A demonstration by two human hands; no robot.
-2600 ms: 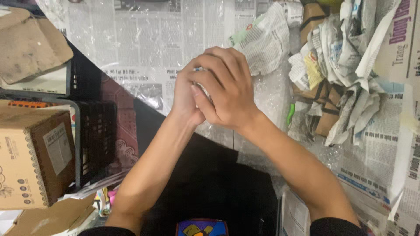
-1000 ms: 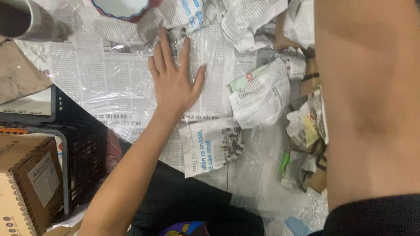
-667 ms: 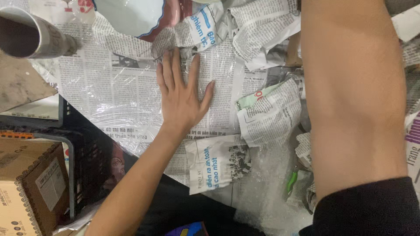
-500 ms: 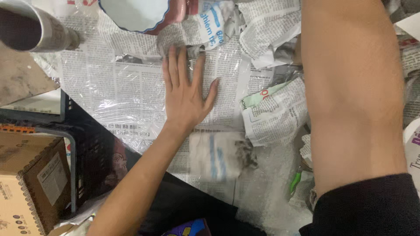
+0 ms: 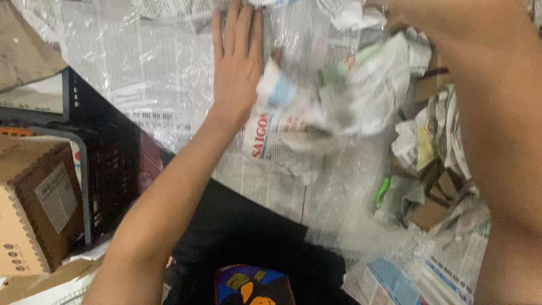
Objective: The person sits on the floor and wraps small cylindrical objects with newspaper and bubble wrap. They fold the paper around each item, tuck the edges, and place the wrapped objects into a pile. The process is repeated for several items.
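I had my left hand [image 5: 237,73] flat, gripping nothing, pinning the plastic sheet [image 5: 141,68] beside the crumpled newspaper [image 5: 316,118]; couldn't tell what my right hand was doing, it was out of frame

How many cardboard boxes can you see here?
1: a brown cardboard box at the left edge, beside the dark crate. Torn cardboard scraps lie on the right; other boxes may be out of view.

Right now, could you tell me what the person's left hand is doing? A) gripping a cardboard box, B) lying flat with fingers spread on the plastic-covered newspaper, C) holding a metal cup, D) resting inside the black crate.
B: the left hand lies palm down, fingers extended, on the newspaper under clear plastic sheet, with a crumpled newspaper bundle just beside it; the cardboard box and black crate sit apart, untouched.
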